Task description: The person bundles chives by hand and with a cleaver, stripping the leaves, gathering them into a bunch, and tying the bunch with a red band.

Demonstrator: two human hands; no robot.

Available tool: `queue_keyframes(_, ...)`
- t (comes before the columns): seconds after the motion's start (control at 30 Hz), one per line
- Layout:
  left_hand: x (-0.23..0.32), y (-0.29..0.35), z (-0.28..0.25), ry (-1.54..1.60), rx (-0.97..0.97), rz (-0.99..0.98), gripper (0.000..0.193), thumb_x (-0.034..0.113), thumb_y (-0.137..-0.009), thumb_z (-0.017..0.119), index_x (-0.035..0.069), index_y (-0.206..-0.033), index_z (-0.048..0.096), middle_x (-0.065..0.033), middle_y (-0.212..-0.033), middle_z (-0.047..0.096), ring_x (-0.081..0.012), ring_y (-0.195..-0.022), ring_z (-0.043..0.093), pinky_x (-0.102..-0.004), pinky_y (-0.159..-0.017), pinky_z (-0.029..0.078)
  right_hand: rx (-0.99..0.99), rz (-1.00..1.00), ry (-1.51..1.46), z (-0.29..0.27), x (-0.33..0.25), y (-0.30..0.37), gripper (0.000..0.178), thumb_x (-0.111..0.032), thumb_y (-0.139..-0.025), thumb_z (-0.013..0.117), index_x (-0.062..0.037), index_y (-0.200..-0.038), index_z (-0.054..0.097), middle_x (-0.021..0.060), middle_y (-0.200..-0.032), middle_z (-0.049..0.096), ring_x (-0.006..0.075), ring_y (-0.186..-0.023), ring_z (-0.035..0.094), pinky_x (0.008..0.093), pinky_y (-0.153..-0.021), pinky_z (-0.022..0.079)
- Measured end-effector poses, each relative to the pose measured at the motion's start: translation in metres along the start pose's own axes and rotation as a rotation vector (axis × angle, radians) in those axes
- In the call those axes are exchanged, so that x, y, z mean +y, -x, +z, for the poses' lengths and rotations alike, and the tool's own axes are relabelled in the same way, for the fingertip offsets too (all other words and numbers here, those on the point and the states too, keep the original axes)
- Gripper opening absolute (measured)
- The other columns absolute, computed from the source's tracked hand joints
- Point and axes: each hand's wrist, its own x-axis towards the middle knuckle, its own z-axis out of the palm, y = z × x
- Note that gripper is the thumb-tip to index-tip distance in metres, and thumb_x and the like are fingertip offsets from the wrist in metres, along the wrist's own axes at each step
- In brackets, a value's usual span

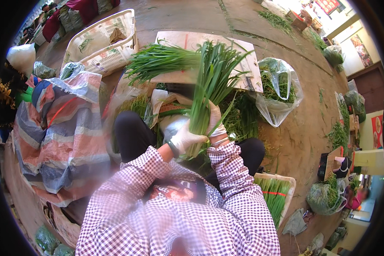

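Note:
Between my knees I hold up a thick bunch of long green garlic chives (pixel 205 91), its leafy ends pointing away from me over a board. My left hand (pixel 185 138), in a pale thin glove, is closed round the lower stalks. Gloved as well, my right hand (pixel 214 119) wraps the bunch's right side a little higher up. Another pile of chives (pixel 164 62) lies across the left part of the pale wooden board (pixel 247 57), touching the held bunch. Loose greens (pixel 243 117) hang below the board's near edge.
A white plastic crate (pixel 102 59) stands far left, and a striped woven sack (pixel 64 136) fills the left side. Right of the board sits a clear bag of greens (pixel 279 85). By my right hip is a tray of banded chives (pixel 274 196). Scattered leaves litter the floor.

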Motion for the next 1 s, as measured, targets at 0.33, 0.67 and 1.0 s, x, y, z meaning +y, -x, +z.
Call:
queue_keyframes(0.33, -0.029, -0.026, -0.013, 0.504, -0.021, -0.469, 0.024, 0.019, -0.083, 0.077, 0.005, -0.101, 0.069, -0.0069, -0.088, 0.072, -0.0187, -0.076, 0.069, -0.0344, -0.069, 0.056, -0.1, 0.061, 0.191, -0.036, -0.017, 0.014, 0.043, -0.044, -0.102, 0.049, -0.0075, -0.12, 0.063, 0.0079, -0.111, 0.069, 0.021, -0.101, 0.063, 0.0399, -0.093, 0.048)
queue_keyframes(0.67, -0.056, -0.03, 0.006, 0.75, -0.18, -0.562, 0.026, 0.022, -0.089, 0.072, 0.006, -0.108, 0.067, -0.0074, -0.096, 0.071, -0.0215, -0.082, 0.068, -0.038, -0.073, 0.056, 0.255, -0.161, 1.032, -0.1, 0.07, 0.091, 0.092, -0.035, -0.089, 0.075, 0.0124, -0.148, 0.023, 0.0219, -0.142, 0.046, 0.0282, -0.131, 0.046, 0.0329, -0.109, 0.039)
queue_keyframes(1.0, -0.074, -0.031, 0.035, 0.381, -0.345, -0.154, 0.044, 0.008, -0.075, 0.083, 0.007, -0.117, 0.068, -0.0023, -0.105, 0.07, -0.015, -0.095, 0.065, -0.0322, -0.087, 0.053, 0.255, -0.247, 1.072, -0.12, 0.04, 0.113, 0.071, -0.015, -0.073, 0.087, -0.0056, -0.132, 0.049, 0.0097, -0.108, 0.069, 0.0184, -0.095, 0.068, 0.032, -0.083, 0.056)
